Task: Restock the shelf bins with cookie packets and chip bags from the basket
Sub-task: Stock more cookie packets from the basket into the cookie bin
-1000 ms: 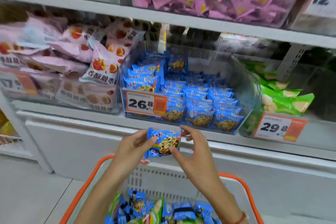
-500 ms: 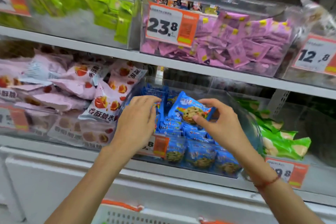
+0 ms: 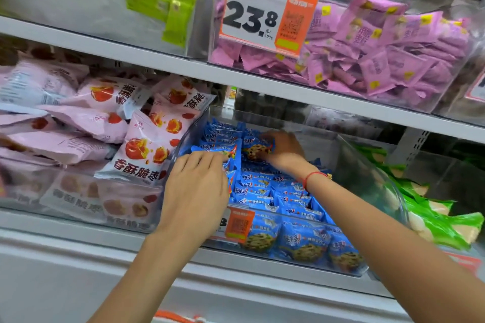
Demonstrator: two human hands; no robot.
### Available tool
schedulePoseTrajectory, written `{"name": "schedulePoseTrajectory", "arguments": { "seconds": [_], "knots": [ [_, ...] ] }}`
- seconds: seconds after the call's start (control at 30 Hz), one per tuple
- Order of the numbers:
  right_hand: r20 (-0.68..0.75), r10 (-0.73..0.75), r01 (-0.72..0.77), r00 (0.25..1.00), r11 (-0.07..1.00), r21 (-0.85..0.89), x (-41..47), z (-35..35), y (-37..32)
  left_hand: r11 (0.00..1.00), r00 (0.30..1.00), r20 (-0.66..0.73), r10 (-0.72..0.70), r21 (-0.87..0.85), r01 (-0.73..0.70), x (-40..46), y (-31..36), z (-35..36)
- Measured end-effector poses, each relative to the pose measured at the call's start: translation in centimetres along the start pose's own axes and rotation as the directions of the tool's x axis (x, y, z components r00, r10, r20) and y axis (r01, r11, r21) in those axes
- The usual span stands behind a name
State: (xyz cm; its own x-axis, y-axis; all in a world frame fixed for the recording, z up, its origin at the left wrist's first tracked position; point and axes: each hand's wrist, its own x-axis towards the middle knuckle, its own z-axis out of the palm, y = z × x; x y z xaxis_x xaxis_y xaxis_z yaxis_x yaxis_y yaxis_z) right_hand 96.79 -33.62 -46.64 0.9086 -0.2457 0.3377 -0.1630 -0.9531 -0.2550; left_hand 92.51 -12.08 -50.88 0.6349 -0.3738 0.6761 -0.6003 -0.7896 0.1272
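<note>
There is one view only, from the person's head. It looks forward and a little down, very near the shelf (image 3: 262, 81), with the clear bin (image 3: 372, 183) of blue cookie packets (image 3: 283, 196) in the centre.

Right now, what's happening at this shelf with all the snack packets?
A person is restocking the clear bin of blue cookie packets. The right hand grips one blue cookie packet at the back of the bin, while the left hand rests with straight fingers on the stacked blue packets. Pink bags fill the neighbouring bin.
</note>
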Motion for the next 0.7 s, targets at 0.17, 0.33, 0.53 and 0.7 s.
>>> {"name": "schedulePoseTrajectory", "arguments": {
  "seconds": [0.17, 0.33, 0.53, 0.7],
  "knots": [
    [0.247, -0.095, 0.178, 0.964, 0.924, -0.338, 1.2, -0.3, -0.6, 1.000, 1.000, -0.013, 0.000, 0.014, 0.000, 0.0, -0.1, 0.1],
    [0.224, -0.169, 0.215, 0.960, 0.955, -0.202, 1.4, -0.3, -0.1, 1.000, 1.000, -0.017, -0.001, 0.012, 0.002, -0.1, 0.0, 0.1],
    [0.045, -0.284, 0.288, 0.958, 0.943, -0.165, 1.0, 0.2, 0.7, 1.000, 1.000, -0.014, -0.002, 0.011, 0.002, -0.1, 0.0, 0.2],
    [-0.026, -0.261, 0.237, 0.965, 0.913, -0.333, 1.2, 0.2, -0.1, 1.000, 1.000, -0.028, -0.005, 0.009, 0.005, -0.1, 0.0, 0.3]
  ]
}}
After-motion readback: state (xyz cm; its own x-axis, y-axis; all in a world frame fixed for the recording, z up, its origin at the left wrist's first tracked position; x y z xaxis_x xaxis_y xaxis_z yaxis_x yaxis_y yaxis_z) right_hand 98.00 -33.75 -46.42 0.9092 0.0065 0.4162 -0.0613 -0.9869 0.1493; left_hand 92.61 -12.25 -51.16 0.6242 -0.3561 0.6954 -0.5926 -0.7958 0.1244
